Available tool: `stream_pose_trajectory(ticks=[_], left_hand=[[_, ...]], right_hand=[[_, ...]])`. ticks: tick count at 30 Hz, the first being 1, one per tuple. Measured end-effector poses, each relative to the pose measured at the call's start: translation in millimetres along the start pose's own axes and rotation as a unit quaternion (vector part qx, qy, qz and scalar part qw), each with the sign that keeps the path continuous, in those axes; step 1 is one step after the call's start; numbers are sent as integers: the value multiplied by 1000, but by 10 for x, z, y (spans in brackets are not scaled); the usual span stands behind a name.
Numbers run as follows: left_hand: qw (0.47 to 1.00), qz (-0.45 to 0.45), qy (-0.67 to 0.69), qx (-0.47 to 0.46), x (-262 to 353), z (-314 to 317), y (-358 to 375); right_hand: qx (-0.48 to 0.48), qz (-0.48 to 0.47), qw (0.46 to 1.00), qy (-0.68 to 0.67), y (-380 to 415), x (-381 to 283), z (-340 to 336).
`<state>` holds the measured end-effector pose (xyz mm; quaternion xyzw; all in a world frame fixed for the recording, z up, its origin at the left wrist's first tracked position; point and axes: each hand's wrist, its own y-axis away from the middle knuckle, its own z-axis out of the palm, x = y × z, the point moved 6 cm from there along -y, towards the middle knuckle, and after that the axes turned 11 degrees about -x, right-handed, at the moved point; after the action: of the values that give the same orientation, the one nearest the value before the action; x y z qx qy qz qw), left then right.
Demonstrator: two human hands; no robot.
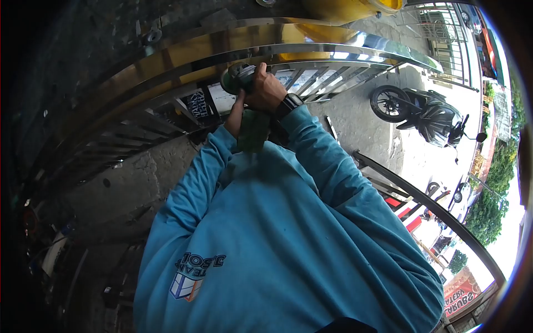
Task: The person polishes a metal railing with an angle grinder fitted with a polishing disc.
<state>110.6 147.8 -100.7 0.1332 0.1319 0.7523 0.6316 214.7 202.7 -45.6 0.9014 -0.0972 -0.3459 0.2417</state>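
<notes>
A compact power tool, apparently an angle grinder (244,74), has a round greenish disc at its left side, close to a shiny metal rail (194,74). My right hand (267,91), with a dark watch at its wrist, is wrapped round the tool. From the lower left, my left hand (235,116) also closes on it; its fingers are partly hidden. A dark green block-like part (254,131) hangs below the hands, and I cannot tell exactly how it joins the tool. Whether the disc touches the rail is unclear.
Slanted metal bars (316,80) run beneath the rail. A yellow container (350,8) stands beyond it. On the right are a black motorcycle (438,116), a long dark rail (433,205) and a red sign (462,294). Dark clutter lies at the lower left.
</notes>
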Motion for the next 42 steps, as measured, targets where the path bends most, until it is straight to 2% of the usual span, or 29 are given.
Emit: stream_pose_trajectory(ticks=[2,4,5,7,11,14,16,19,20,21,23,24,27,30,33,36,38,39,40,41,42], left_hand=[[1000,-8,23,-19,-28,19,-28],[985,-24,25,-167,-61,186,-164],[986,-19,23,-166,-92,186,-253],[999,-30,9,-27,-209,143,-497],[1000,18,-21,-6,-448,328,-1184],[1000,15,16,11,-659,584,-1584],[999,-31,-17,-14,-831,534,-1944],[996,-3,-83,36,-960,536,-2489],[998,-54,10,-16,-1089,457,-2702],[998,-55,8,-15,-1151,319,-2963],[990,6,-142,15,-1195,116,-3373],[992,-110,-15,-58,-1270,700,-3116],[991,-106,-56,-66,-1303,842,-3382],[990,-103,-72,-63,-1338,1034,-3491],[991,-98,-84,-41,-1322,1095,-3463],[992,-96,-76,-35,-1301,1037,-3366],[999,-30,-45,-7,-1223,867,-3327],[999,-26,-42,-6,-1189,944,-3205],[986,68,-136,64,-993,1097,-2951],[951,159,-226,135,-805,1279,-2681],[952,162,-222,136,-751,1436,-2529]], right_hand=[[-10,-10,1000,-4,-9,24,-29],[-17,-10,1000,-3,-26,134,-122],[-17,-15,1000,-1,-25,211,-179],[-26,-27,999,3,-23,425,-310],[2,-48,999,24,56,981,-700],[-9,-2,1000,3,204,1478,-987],[1,-2,1000,0,303,1785,-1181],[10,8,1000,-7,412,2163,-1477],[21,17,1000,-4,453,2298,-1556],[33,27,999,-1,497,2432,-1631],[19,38,999,-11,511,2701,-1758],[14,44,999,-8,508,2810,-1816],[5,60,998,-8,517,3122,-1966],[3,116,993,21,665,3079,-2169],[29,114,992,40,675,3093,-2169],[12,111,993,37,640,3010,-2075],[-14,101,994,26,589,2919,-1983],[-36,89,995,14,550,2857,-1936],[-39,86,995,16,527,2773,-1910],[-39,82,996,21,538,2678,-1888],[-39,77,996,26,548,2610,-1872]])
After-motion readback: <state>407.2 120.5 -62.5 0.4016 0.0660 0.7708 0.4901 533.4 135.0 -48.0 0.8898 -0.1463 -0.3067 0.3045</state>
